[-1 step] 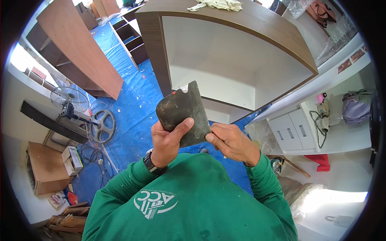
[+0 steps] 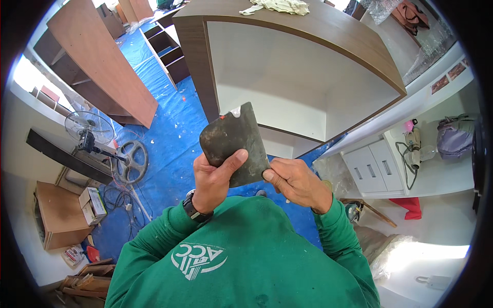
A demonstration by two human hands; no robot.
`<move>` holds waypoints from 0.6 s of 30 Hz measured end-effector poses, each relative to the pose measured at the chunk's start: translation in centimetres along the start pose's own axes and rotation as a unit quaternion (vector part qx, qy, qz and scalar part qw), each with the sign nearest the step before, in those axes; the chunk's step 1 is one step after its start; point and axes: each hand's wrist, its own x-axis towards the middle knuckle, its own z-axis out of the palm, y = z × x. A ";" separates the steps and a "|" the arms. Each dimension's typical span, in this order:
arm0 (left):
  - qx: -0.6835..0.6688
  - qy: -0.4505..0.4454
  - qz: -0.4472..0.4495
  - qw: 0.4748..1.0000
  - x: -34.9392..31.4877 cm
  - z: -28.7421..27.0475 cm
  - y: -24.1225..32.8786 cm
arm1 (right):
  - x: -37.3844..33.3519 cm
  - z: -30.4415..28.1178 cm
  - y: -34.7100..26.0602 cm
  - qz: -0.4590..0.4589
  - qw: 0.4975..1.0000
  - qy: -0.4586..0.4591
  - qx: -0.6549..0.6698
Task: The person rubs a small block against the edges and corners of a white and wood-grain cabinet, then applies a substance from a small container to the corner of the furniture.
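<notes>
A dark, scuffed flat plate with a rounded upper-left corner is held up in front of my chest. Its top edge has a small notch, with a speck of red beside it. My left hand is closed around its lower left part, thumb lying across the face. At the plate's lower right corner, my right hand is closed in a pinch on the edge. Behind the plate stands a brown-edged cabinet with a white, open inside.
Blue sheeting covers the floor. To the left are a fan, a leaning wooden shelf unit and loose cables. A white drawer unit carries a corded power tool on the right. Crumpled cloth lies on the cabinet.
</notes>
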 end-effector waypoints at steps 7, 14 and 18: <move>-0.062 0.051 0.010 0.997 1.4 0.7 0.2 | 0.4 1.2 0.3 -0.025 0.966 0.249 -0.059; -0.027 0.105 0.018 0.994 2.9 -0.3 -0.3 | -0.3 1.2 1.1 -0.115 0.913 0.279 -0.275; -0.020 0.111 0.016 0.993 2.8 -0.2 0.1 | 0.1 1.5 -0.3 -0.160 0.893 0.261 -0.329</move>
